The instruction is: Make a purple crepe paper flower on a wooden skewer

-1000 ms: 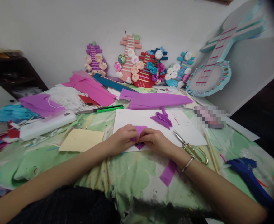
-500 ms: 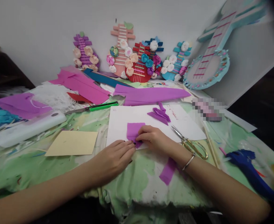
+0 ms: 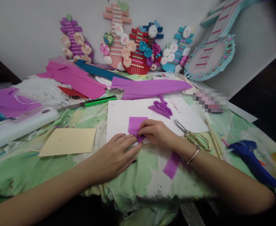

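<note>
A small square of purple crepe paper [image 3: 135,123] lies on a white sheet [image 3: 119,110], its near end folded toward a point. My left hand [image 3: 115,155] rests with fingers stretched out, their tips on the near left edge of the purple piece. My right hand [image 3: 158,133] pinches the right side of that piece between thumb and fingers. Further back on the sheet sits a folded purple piece [image 3: 161,109]. Gold-handled scissors [image 3: 192,136] lie just right of my right hand. A purple strip [image 3: 171,166] is partly covered by my right forearm.
A yellow card [image 3: 69,141] lies to the left, beyond it a green cutter [image 3: 100,101] and a white power strip [image 3: 22,125]. A blue glue gun [image 3: 251,160] is at the right. Larger purple paper [image 3: 152,88] and decorated toy instruments [image 3: 138,59] line the back.
My left hand has let go of its pinch, moved down and left, and flattened out. More of the purple square shows. My right hand keeps its pinch. The view has tilted downward.
</note>
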A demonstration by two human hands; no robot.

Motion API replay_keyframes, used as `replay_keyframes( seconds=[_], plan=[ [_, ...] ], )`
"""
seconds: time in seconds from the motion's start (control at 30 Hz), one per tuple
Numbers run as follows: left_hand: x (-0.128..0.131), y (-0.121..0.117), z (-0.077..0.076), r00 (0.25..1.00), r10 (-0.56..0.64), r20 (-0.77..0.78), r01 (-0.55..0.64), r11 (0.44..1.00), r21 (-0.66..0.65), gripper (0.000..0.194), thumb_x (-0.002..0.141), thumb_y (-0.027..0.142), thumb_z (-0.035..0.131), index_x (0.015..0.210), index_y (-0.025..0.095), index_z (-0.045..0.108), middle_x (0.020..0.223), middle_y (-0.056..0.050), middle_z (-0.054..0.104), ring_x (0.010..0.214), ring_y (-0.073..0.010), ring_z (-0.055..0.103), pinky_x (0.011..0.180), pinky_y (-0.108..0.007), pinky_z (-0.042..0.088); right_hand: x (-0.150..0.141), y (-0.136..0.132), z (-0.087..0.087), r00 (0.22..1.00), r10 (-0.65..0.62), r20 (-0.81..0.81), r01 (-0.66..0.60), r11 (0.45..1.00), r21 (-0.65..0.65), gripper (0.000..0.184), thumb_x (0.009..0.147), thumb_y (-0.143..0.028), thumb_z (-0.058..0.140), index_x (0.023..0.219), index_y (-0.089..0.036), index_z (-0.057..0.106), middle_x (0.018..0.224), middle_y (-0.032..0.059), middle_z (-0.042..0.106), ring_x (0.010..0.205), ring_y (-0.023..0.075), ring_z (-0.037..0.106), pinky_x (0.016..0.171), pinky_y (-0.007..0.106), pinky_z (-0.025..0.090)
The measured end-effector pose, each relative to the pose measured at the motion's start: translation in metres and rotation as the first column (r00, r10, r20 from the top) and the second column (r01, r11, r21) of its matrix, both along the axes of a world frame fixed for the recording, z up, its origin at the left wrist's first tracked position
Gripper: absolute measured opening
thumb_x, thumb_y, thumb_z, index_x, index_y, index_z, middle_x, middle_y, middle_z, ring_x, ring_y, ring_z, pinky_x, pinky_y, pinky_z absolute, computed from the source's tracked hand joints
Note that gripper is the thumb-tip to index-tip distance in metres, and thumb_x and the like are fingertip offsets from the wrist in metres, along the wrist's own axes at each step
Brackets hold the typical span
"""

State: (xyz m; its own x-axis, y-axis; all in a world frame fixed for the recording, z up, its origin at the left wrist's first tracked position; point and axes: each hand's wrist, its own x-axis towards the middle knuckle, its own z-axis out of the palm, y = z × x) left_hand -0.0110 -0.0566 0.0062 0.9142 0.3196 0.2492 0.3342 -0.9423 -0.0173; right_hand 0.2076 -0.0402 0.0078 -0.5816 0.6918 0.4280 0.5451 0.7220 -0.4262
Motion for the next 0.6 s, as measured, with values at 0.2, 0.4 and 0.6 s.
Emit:
replay_keyframes(
  seconds=[0.2,0.4,0.6],
  plan=[
    [0.0003,0.0004,0.0002,1.000,0.005,0.005,-0.005,1.000,0.005,0.040,0.091,0.029,0.040,0.127,0.012,0.045,0.118,-0.016,0.054,0.112,-0.0298,0.047,0.091,-0.047,0.041,0.0008,0.0015,-0.0008,1.000,0.011,-0.013,-0.011,1.000,-0.006,0.023,0.081,-0.005,0.049,0.084,-0.015,0.069,0.083,0.0054,0.062,0.074,0.0136,0.056,0.067,0.026,0.048],
    [0.0008,0.0006,0.0009,1.000,0.024,0.001,-0.024,0.998,-0.053,0.039,0.090,0.028,0.042,0.125,0.013,0.047,0.118,-0.016,0.054,0.113,-0.0300,0.046,0.092,-0.047,0.040,0.0006,0.0015,0.0008,1.000,-0.004,-0.029,0.003,0.999,-0.034,0.021,0.081,-0.005,0.051,0.084,-0.015,0.069,0.083,0.0055,0.062,0.074,0.0131,0.056,0.068,0.025,0.047],
    [-0.0009,-0.0001,0.0022,0.999,0.043,0.004,-0.043,0.993,-0.114,0.043,0.089,0.027,0.041,0.130,0.015,0.041,0.130,-0.015,0.046,0.121,-0.0300,0.040,0.096,-0.048,0.036,0.0029,0.0048,0.0035,0.994,-0.086,-0.067,0.080,0.992,-0.095,0.026,0.079,-0.008,0.057,0.102,-0.016,0.064,0.089,0.0055,0.062,0.077,0.0128,0.056,0.070,0.025,0.046]
  ],
)
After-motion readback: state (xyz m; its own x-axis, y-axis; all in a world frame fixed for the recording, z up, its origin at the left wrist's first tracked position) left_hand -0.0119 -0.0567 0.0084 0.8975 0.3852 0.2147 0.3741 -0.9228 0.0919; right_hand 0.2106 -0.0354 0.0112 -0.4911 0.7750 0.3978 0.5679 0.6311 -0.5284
